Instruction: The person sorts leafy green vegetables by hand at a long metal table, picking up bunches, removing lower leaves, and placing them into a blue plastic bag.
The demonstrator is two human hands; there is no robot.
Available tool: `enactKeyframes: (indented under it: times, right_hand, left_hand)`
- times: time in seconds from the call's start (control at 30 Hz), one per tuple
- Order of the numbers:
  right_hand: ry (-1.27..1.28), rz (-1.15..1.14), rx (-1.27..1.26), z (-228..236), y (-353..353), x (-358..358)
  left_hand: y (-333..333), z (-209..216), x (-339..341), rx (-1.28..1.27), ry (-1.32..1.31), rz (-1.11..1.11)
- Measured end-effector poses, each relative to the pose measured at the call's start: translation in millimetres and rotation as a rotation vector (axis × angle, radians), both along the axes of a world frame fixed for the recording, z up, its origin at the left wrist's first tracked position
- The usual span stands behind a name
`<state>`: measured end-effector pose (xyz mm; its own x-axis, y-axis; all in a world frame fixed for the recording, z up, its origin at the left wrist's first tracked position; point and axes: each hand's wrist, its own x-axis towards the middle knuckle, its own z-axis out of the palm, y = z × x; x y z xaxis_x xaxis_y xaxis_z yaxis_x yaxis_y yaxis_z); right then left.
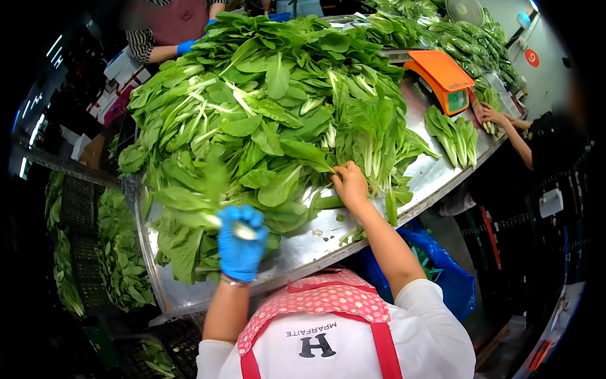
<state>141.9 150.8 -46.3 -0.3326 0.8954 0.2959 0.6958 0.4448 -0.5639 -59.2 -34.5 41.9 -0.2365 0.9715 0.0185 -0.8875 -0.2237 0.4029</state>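
A large heap of leafy greens with pale stems [265,126] covers the metal table [303,243] before me. My left hand [242,246], in a blue glove, is closed round the stem end of a bunch of greens [189,201], whose leaves point up and left, blurred by motion. At the heap's near edge, my bare right hand [350,184] pinches a single green leaf [309,153] between thumb and fingers. Beside it on the right, more greens [372,139] lie with their stems toward me.
An orange scale [442,72] stands at the right, near a small bunch [453,136]. Another person's hand [495,118] works past it. Across the heap is a co-worker's blue-gloved hand [185,47]. A blue bag [442,271] hangs below the table edge; crates of greens [120,252] stand left.
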Motion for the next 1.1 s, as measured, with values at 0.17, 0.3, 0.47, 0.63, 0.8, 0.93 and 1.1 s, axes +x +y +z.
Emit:
enactKeyframes:
  times: [0.17, 0.3, 0.47, 0.63, 0.8, 0.93, 1.1]
  right_hand:
    - [0.647, 0.164, -0.522, 20.3, -17.7, 16.1]
    - [0.998, 0.280, -1.037, 43.3, -42.5, 21.8]
    - [0.728, 0.241, -0.876, 57.0, -84.0, 15.8]
    - [0.503, 0.218, -0.669, 66.2, -115.0, 65.1]
    - [-0.377, -0.008, -0.349, 70.8, -119.8, 148.1]
    - [0.004, -0.015, -0.125, 44.4, -79.6, 127.0]
    - [-0.030, -0.375, -0.091, 10.4, 4.4, 53.5]
  left_hand:
    - [21.2, -17.7, 44.7, -0.131, 0.051, -0.141]
    - [36.6, -28.7, 55.9, -0.278, 0.131, -0.178]
    - [45.4, -40.4, 70.4, -0.405, 0.248, -0.363]
    - [50.3, -36.9, 78.5, -0.313, 0.272, -0.317]
    - [50.8, -33.8, 49.3, -0.284, 0.146, -0.272]
    - [59.8, -43.3, 56.6, -0.320, -0.054, -0.351]
    - [47.4, -30.7, 61.9, -0.289, 0.130, -0.265]
